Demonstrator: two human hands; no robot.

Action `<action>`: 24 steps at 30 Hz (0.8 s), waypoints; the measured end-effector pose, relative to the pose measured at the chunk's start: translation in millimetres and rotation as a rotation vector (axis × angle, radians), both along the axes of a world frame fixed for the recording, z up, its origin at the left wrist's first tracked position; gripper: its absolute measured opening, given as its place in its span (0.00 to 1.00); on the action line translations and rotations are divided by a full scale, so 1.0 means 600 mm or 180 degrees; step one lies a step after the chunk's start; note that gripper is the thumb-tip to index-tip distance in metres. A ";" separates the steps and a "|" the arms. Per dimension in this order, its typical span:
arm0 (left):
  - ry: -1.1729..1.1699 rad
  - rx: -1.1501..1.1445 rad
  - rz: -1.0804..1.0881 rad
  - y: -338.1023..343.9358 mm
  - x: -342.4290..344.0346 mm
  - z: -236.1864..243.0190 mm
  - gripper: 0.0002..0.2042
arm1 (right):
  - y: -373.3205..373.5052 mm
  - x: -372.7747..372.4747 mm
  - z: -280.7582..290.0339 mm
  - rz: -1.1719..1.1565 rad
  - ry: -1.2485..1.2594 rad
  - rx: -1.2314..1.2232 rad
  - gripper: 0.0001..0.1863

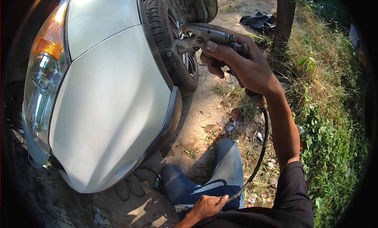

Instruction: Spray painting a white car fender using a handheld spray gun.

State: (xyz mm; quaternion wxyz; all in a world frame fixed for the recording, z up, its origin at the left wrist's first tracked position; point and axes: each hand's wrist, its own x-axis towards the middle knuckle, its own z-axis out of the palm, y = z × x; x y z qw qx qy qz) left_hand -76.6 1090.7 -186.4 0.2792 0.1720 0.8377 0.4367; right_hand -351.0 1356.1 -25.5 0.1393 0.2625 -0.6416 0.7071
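Observation:
High at the centre right, my right hand (244,60) is closed round the grip of a metal spray gun (199,39). Its nozzle points left, across the front wheel and towards the car's pale bumper (106,106). Against the far side of the gun is a dark, stained, cup-like container (191,7); how they join is hidden. From the gun's handle a dark hose (264,141) curves down to my lap. There my left hand (206,207) is closed on the hose, its thumb along it.
A headlight (43,82) with an orange section borders the bumper. Behind the bumper stands the front wheel (169,43). Grass and weeds (327,121) line the right, near a post (284,19) and a black sheet (258,22). A cable (128,188) loops on the ground beside my knees.

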 end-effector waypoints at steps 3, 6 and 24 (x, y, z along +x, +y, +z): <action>-0.0089 -0.0106 -0.0294 -0.005 0.013 -0.006 0.24 | -0.003 0.038 -0.023 0.0350 -0.0272 -0.0127 0.24; -0.0134 -0.0175 -0.0508 -0.016 0.035 -0.020 0.23 | -0.006 0.082 -0.030 0.0287 -0.0510 0.0376 0.25; 0.0474 -0.0089 0.0122 -0.041 0.018 0.012 0.24 | -0.020 -0.006 0.066 0.0235 0.0013 -0.0292 0.13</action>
